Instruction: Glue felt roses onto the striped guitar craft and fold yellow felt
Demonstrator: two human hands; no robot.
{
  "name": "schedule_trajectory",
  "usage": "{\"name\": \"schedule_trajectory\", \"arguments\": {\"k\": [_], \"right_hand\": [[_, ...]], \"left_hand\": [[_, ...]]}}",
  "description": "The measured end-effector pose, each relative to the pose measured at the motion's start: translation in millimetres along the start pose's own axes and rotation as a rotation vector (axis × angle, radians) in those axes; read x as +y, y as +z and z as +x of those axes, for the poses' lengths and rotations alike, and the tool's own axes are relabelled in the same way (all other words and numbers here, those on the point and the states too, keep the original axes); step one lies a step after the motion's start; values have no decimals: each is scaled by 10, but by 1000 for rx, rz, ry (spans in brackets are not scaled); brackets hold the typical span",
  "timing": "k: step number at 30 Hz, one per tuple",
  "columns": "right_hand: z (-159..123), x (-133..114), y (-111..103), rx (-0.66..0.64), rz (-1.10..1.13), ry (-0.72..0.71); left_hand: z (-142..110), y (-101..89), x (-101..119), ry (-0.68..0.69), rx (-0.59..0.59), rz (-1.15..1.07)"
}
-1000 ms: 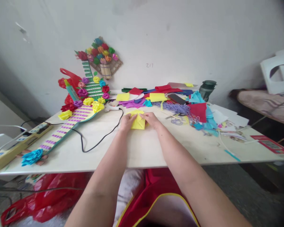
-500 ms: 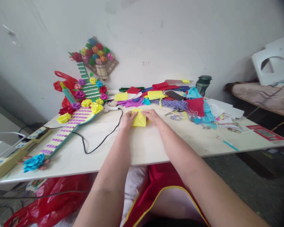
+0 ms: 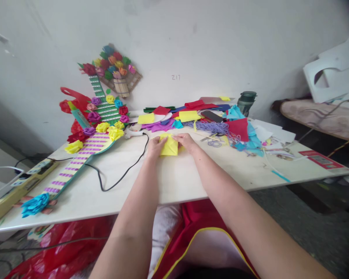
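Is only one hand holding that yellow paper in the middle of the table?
No, the left hand and the right hand both hold the yellow paper, one at each side.

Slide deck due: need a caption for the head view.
Left hand and right hand hold a yellow sheet at a pale table, purple-striped craft to the left.

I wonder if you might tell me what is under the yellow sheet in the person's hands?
White tabletop shows just past its near edge. Whatever lies directly beneath the yellow sheet is covered by it and by the left hand and right hand, so I cannot tell.
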State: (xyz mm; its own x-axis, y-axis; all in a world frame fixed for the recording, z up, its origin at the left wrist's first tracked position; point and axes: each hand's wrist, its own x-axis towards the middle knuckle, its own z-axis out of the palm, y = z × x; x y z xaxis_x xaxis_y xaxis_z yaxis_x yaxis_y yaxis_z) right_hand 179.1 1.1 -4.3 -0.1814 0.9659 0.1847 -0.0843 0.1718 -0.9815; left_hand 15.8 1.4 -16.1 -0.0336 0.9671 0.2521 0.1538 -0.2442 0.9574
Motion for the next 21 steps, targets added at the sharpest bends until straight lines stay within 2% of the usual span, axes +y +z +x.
{"name": "schedule_trajectory", "arguments": {"k": [6,9,14,21], "right_hand": [[17,32,7,-5,1,-9],[19,41,9,-32,29,5],[4,36,44,-54,15,-15],[-12,3,81,-18,-69,-63]], "left_hand": [[-58,25,88,-18,-31,-157],[-75,28,101,-13,-26,-167],[-92,28,103,15,-43,-63],[-64,9,91,55,77,179]]}}
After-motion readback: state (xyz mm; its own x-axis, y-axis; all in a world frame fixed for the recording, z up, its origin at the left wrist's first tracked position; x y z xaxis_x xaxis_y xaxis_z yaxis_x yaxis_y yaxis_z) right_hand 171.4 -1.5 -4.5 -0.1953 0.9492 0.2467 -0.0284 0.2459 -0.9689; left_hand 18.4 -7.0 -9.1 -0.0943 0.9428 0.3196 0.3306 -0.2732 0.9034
